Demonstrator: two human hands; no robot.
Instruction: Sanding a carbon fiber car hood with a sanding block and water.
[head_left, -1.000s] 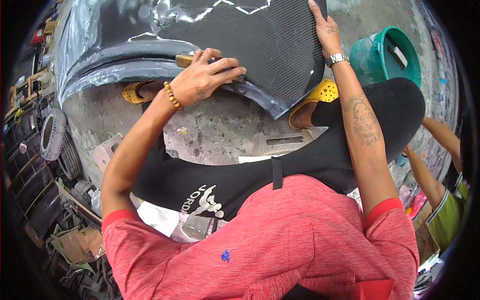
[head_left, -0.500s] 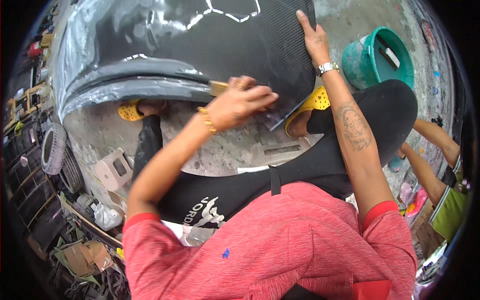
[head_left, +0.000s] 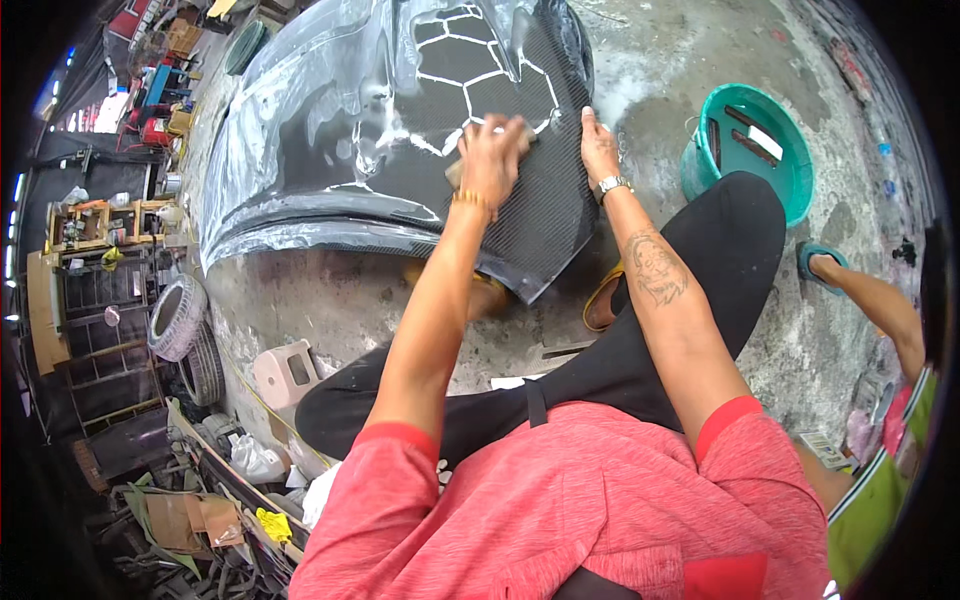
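Our left hand (head_left: 490, 160) has its fingers bent down over a tan block (head_left: 454, 176), clamped on it, though they are blurred; the block shows on both sides of the hand. Beneath it lies a large dark panel (head_left: 400, 165) with a woven pattern, and we hold the block over its surface, near the bright angular lines that cross it. At the panel's right edge, the thumb of our right hand (head_left: 598, 152) lies extended along the rim. Its other fingers are largely hidden, so we cannot tell whether they are clamped underneath.

On our left wrist we see a bead bracelet (head_left: 475, 200), and on our right a metal watch (head_left: 611, 186). The panel sits in front of our legs, its near corner pointing toward us; grey smears cover much of its left side and a curved groove runs near its lower edge.

Just beside our bent right knee stands a teal bucket (head_left: 697, 180) holding liquid, dark bars (head_left: 747, 146) and 1 white piece (head_left: 766, 141). To our left, a beige stool (head_left: 285, 376) lies on the concrete floor (head_left: 640, 75), near 2 tyres (head_left: 177, 318) leaning together. Well to the right, another person's green sleeve (head_left: 875, 515) and a foot in a teal slipper (head_left: 820, 268) show.
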